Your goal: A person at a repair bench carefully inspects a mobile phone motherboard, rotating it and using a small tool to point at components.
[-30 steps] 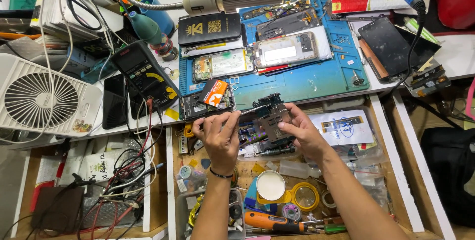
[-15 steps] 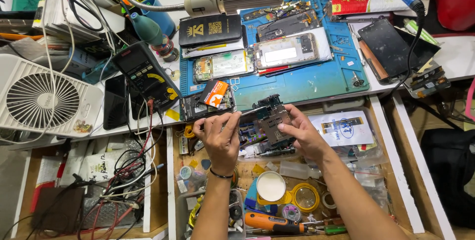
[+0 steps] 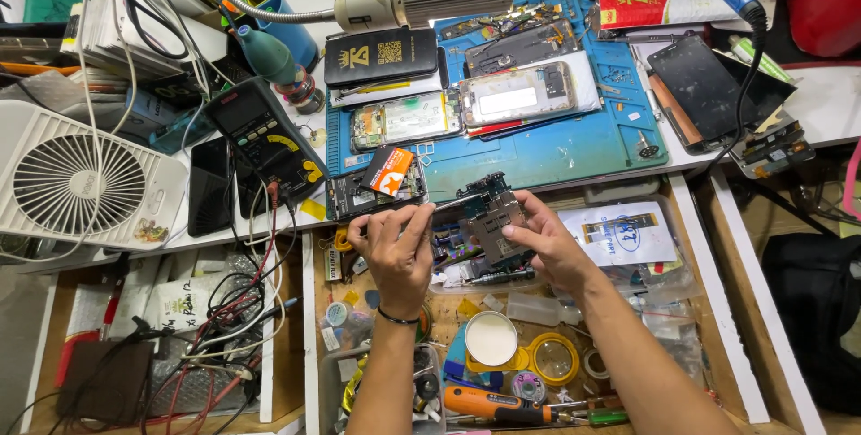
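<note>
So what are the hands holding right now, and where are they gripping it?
The right hand grips a phone circuit board by its edges. The left hand pinches a thin metal tool at its handle end, with the tip at the board.

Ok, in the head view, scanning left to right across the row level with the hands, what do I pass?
White fan → black multimeter → left hand holding a thin tool → circuit board → right hand gripping it → clear parts bag.
</note>
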